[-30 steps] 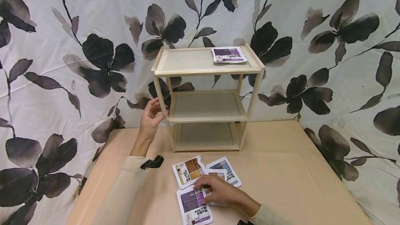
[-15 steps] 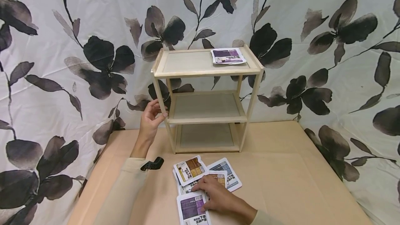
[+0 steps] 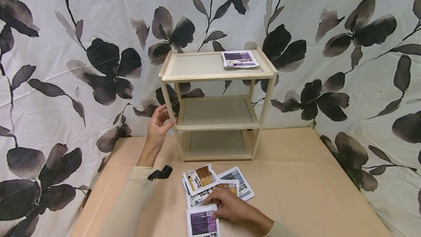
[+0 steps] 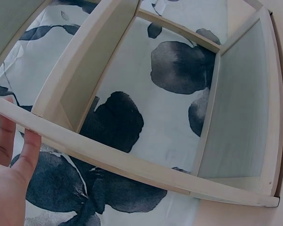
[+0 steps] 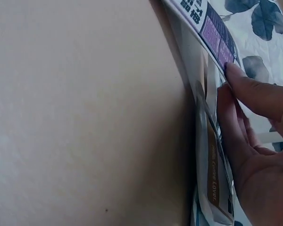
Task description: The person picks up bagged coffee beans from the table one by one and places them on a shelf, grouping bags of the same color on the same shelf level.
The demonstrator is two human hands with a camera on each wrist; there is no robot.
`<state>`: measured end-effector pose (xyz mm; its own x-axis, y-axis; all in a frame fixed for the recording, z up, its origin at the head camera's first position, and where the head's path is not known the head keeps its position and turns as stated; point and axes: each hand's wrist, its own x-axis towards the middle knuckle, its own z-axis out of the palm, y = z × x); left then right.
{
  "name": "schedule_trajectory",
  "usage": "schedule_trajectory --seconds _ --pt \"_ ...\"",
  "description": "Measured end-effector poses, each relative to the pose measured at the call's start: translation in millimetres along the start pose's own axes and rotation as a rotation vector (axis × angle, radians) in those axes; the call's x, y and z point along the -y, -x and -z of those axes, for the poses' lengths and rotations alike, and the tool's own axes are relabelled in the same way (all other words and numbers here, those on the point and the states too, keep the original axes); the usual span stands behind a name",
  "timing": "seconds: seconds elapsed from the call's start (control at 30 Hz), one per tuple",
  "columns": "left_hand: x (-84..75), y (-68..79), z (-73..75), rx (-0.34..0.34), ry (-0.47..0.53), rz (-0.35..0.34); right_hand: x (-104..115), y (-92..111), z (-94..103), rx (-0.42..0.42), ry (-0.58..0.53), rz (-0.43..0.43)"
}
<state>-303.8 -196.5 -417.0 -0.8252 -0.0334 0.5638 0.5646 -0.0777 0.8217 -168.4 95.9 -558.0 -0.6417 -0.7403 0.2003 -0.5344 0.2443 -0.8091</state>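
Observation:
My left hand (image 3: 158,129) grips the left front post (image 3: 168,101) of a small wooden three-tier shelf rack (image 3: 218,125), and in the left wrist view its fingers (image 4: 30,146) lie against that post. At the front of the table my right hand (image 3: 235,207) pinches the near edge of a purple-and-white flat packet (image 3: 201,222). In the right wrist view the thumb is on its printed face and the packet leans up. Beside it are a yellow-brown packet (image 3: 200,179) overlapping another packet (image 3: 196,198), a blue-grey packet (image 3: 242,182), and a brown one (image 3: 232,186) partly covered by my right hand.
Purple packets (image 3: 240,59) lie on the right of the rack's top tier. The rack stands at the back of a beige-covered table (image 3: 302,178), against a hanging cloth (image 3: 329,65) with dark flowers.
The purple packet has shifted slightly toward me in my right hand, exposing the packet under the yellow-brown one. My left hand has stayed on the post.

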Motion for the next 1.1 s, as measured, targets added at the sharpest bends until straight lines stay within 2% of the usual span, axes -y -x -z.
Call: schedule_trajectory --seconds 0.23,0.4,0.5,0.67,0.9,1.1 --pt "-0.1 0.3 -0.8 -0.005 0.005 -0.004 -1 4 5.3 -0.024 -0.083 -0.082" --pt "0.0 0.5 -0.7 -0.003 0.012 -0.012 -3 3 7.7 -0.065 -0.085 0.022" --pt "0.8 1.0 -0.8 0.001 0.02 -0.013 -4 3 6.6 -0.083 -0.086 0.041" --pt "0.2 1.4 -0.6 -0.006 0.007 -0.009 -5 4 1.6 -0.077 -0.045 -0.016" --pt "-3.0 1.5 -1.7 -0.023 0.015 -0.006 -3 7 -6.7 -0.07 -0.083 -0.084" --pt "-2.9 1.8 -2.7 -0.022 0.017 0.004 -1 7 -11.0 -0.08 -0.093 -0.095"
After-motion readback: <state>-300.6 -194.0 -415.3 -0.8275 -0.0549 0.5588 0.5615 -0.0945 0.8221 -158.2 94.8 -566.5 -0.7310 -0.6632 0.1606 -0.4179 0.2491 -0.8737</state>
